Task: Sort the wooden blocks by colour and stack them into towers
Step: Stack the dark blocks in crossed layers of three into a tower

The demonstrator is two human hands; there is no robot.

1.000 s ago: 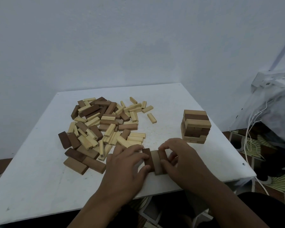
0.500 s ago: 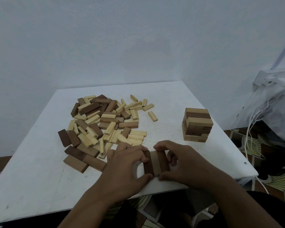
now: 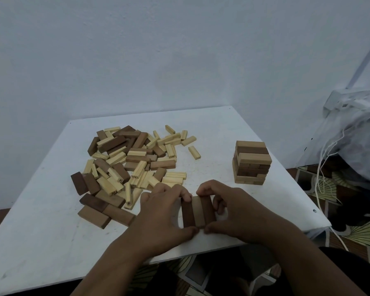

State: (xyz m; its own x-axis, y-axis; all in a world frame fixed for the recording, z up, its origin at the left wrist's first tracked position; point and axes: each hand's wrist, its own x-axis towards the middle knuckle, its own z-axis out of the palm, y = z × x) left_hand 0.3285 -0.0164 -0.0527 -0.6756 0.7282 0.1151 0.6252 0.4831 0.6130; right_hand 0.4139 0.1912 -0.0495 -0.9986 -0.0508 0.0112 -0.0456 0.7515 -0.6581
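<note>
- Three brown blocks are laid side by side as one flat row near the front edge of the white table; the left one is dark, the middle one lighter, the right one dark.
- The row is framed by both hands, with fingertips at its far ends and thumbs at its near ends.
- The left hand is curled round the row's left side: its fingers are bent over the far end of the left block, and its thumb is pressed at the near edge.
- The right hand is curled round the right side: its fingers are bent at the far end and along the right block, and its thumb is set at the near edge, almost touching the left thumb.
- The row is gripped between the two hands and is seen resting on the table.
- A tower of brown and tan blocks is seen to the right, beyond the right hand and well apart from the row; its layers are crossed.
- A loose pile of pale, tan and dark blocks is spread over the left and middle of the table, just beyond the left hand.
- One pale block is lying alone between the pile and the tower.
- A white bag and white cords are seen off the table's right side, above a patterned floor.
</note>
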